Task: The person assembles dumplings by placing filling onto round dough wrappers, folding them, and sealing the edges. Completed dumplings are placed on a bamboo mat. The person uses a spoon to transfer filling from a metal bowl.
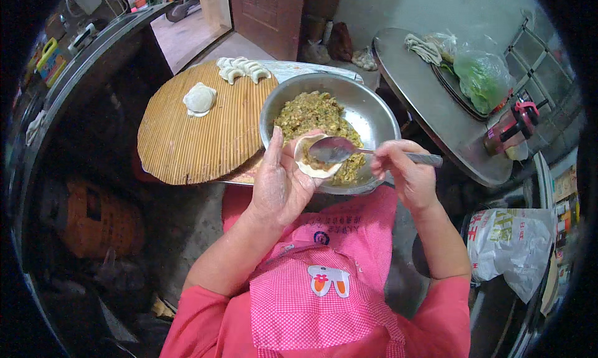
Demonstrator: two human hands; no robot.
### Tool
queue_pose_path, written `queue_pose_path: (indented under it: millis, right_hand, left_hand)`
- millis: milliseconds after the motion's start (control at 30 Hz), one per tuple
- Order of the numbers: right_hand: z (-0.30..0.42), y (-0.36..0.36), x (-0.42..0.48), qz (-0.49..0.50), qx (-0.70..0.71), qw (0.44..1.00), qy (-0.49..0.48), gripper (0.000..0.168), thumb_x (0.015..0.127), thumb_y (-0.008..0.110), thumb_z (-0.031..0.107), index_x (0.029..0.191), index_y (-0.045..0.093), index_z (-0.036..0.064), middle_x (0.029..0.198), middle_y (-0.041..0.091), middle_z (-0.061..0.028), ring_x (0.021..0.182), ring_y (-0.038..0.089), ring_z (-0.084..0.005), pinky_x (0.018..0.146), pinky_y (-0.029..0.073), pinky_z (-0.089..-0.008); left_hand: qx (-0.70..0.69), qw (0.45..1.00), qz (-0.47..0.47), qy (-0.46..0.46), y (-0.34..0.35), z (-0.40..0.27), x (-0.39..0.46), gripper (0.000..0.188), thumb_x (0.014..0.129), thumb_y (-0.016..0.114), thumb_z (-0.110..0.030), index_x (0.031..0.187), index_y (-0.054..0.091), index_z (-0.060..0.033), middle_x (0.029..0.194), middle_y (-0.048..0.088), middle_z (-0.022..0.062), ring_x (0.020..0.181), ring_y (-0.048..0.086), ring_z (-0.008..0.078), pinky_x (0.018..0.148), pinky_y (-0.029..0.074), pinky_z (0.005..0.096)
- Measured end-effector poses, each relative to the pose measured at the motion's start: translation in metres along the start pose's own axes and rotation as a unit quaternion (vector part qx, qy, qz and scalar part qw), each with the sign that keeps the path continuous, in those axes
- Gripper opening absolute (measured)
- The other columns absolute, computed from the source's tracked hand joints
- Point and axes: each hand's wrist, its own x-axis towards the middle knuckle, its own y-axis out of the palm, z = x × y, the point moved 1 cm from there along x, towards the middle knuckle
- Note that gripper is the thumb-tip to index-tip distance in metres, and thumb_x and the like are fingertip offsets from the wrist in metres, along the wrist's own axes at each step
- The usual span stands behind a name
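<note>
In my left hand lies a round dumpling wrapper with some filling on it, held above the near rim of a steel bowl. My right hand grips the handle of a metal spoon. The spoon's bowl is over the wrapper and hides part of the filling there. Chopped green and brown filling covers much of the left side of the steel bowl. Left of it, a round board of thin slats carries a stack of wrappers and several folded dumplings at its far edge.
To the right stands a grey oval table with a plastic bag of greens, a cloth and a pink-lidded jug. A white printed bag sits nearer me. Beyond the board are an open doorway and a brown door.
</note>
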Motion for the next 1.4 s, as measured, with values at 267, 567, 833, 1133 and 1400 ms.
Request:
queue_pose_path:
  millis: [267, 567, 833, 1133, 1400]
  right_hand:
    - [-0.004, -0.007, 0.012, 0.034, -0.087, 0.995, -0.029, 0.021, 0.091, 0.059, 0.018, 0.093, 0.066, -0.001, 0.079, 0.066, -0.0076, 0.071, 0.061, -0.0134, 0.066, 0.050, -0.0254]
    - [-0.002, -0.009, 0.018, 0.097, -0.093, 0.991, -0.016, 0.018, 0.089, 0.058, 0.013, 0.086, 0.065, -0.003, 0.078, 0.064, -0.0102, 0.069, 0.059, -0.0168, 0.064, 0.048, -0.0284]
    - [0.001, -0.025, 0.021, 0.003, -0.121, 0.988, -0.094, 0.017, 0.089, 0.057, 0.011, 0.086, 0.066, -0.003, 0.080, 0.064, -0.0091, 0.071, 0.059, -0.0154, 0.068, 0.048, -0.0274]
    - [-0.004, -0.010, 0.015, 0.263, -0.400, 0.857, -0.192, 0.010, 0.082, 0.063, 0.008, 0.086, 0.066, -0.001, 0.084, 0.066, -0.0126, 0.076, 0.064, -0.0264, 0.069, 0.050, -0.0327]
    - [-0.010, -0.031, 0.014, 0.066, -0.108, 0.983, 0.130, 0.021, 0.090, 0.058, 0.018, 0.082, 0.064, 0.000, 0.070, 0.063, -0.0074, 0.060, 0.060, -0.0144, 0.056, 0.048, -0.0242]
  left_hand:
    - [0.053, 0.997, -0.061, -0.008, -0.006, 0.001, 0.001, 0.062, 0.097, 0.034, -0.048, 0.123, 0.045, 0.0070, 0.124, 0.051, 0.0233, 0.116, 0.051, 0.0326, 0.097, 0.044, 0.0460]
    - [0.045, 0.998, 0.004, -0.046, -0.002, -0.002, 0.001, 0.060, 0.099, 0.031, -0.046, 0.124, 0.040, 0.0080, 0.123, 0.049, 0.0190, 0.117, 0.049, 0.0301, 0.101, 0.041, 0.0447]
    - [0.081, 0.990, -0.073, 0.089, -0.015, -0.019, 0.002, 0.059, 0.100, 0.031, -0.043, 0.127, 0.037, 0.0093, 0.120, 0.050, 0.0199, 0.111, 0.052, 0.0290, 0.100, 0.042, 0.0432]
    - [0.064, 0.992, -0.070, 0.087, -0.024, -0.022, -0.001, 0.057, 0.099, 0.035, -0.041, 0.128, 0.037, 0.0082, 0.121, 0.050, 0.0209, 0.114, 0.051, 0.0292, 0.099, 0.043, 0.0431]
    - [0.072, 0.990, -0.077, 0.091, -0.023, -0.019, -0.003, 0.056, 0.099, 0.036, -0.040, 0.127, 0.039, 0.0081, 0.120, 0.051, 0.0203, 0.114, 0.051, 0.0295, 0.099, 0.042, 0.0437]
